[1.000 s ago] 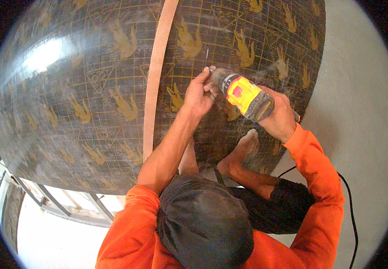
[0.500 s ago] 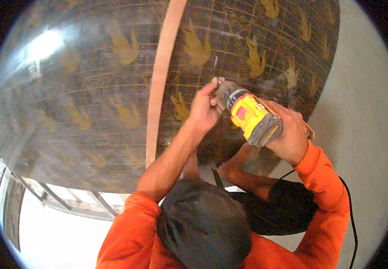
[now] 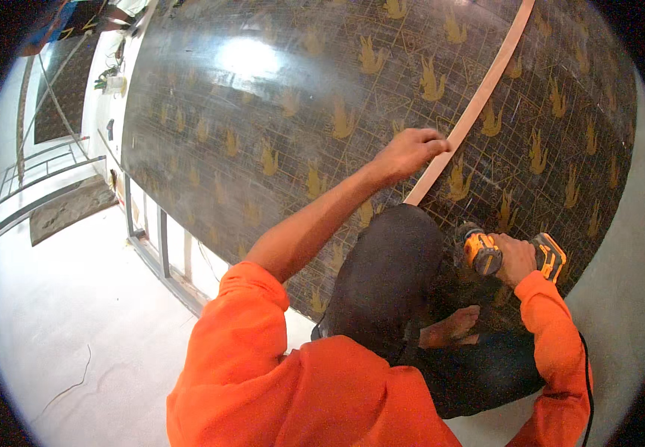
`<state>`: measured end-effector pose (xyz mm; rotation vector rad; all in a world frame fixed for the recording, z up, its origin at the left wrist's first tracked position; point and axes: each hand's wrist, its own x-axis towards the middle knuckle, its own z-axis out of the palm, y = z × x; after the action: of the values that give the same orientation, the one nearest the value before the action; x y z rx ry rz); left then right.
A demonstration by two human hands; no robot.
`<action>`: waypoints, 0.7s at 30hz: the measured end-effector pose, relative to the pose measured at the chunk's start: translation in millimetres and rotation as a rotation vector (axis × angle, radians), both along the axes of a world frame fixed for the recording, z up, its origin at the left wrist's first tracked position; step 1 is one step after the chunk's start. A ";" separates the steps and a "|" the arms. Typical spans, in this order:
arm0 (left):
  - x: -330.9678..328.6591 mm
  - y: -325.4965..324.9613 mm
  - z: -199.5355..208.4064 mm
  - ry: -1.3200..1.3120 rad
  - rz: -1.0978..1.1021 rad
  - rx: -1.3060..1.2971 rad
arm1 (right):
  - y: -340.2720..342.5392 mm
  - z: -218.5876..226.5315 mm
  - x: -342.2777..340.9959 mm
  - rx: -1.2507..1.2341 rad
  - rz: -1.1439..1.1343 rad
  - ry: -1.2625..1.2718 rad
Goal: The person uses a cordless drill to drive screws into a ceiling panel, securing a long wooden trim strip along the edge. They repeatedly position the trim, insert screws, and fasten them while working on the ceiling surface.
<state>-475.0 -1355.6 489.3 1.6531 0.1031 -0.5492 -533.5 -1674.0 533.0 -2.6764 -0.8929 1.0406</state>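
Observation:
My right hand (image 3: 515, 258) is wrapped round the handle of a yellow and black cordless drill (image 3: 481, 250), held low over the dark board to the right of my knee. Its nose points up and left. My left hand (image 3: 414, 155) reaches over a narrow pale wooden strip (image 3: 479, 101), at the strip's left edge. The fingers are bent together and slightly blurred; whatever they may hold is hidden. The strip runs across a large dark board (image 3: 211, 160) printed with yellow figures and lines. My dark-trousered knee (image 3: 386, 276) covers the strip's near end.
A bare foot (image 3: 453, 328) rests on the board below the drill. Grey metal framing (image 3: 163, 242) stands along the board's left edge, beside a pale floor (image 3: 99, 320). A black cable (image 3: 589, 380) hangs by my right sleeve. Several items lie at the far left wall.
My left hand has left the drill's front end and moved to the wooden strip. The drill has come down and right in my right hand. The view has swung left.

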 end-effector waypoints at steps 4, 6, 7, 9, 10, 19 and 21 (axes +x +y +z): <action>-25.5 -93.7 120.1 -0.421 -0.353 -0.217 | -2.8 -13.7 -7.9 -0.059 0.100 -0.019; -53.2 -158.2 170.7 -0.411 -0.733 -0.424 | -4.5 -20.8 -13.4 -0.035 0.081 -0.062; -52.7 -171.7 173.8 -0.460 -0.790 -0.431 | -4.1 -24.1 -14.8 -0.060 0.065 -0.096; -58.7 -203.1 185.9 -0.550 -0.907 -0.504 | -5.1 -30.8 -17.3 0.056 0.009 -0.102; -62.4 -219.8 194.5 -0.599 -0.968 -0.563 | -3.4 -36.8 -16.7 -0.025 -0.075 0.030; -65.1 -337.1 263.5 -0.288 -1.324 -1.274 | 3.7 -38.5 -16.4 -0.149 -0.162 0.062; -84.0 -336.4 270.9 -0.309 -1.346 -1.325 | 6.9 -35.8 -10.2 -0.141 -0.160 0.056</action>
<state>-559.0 -1692.0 760.2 0.2544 -1.3925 -0.9965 -543.7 -1667.2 497.2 -2.7610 -0.6052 1.1754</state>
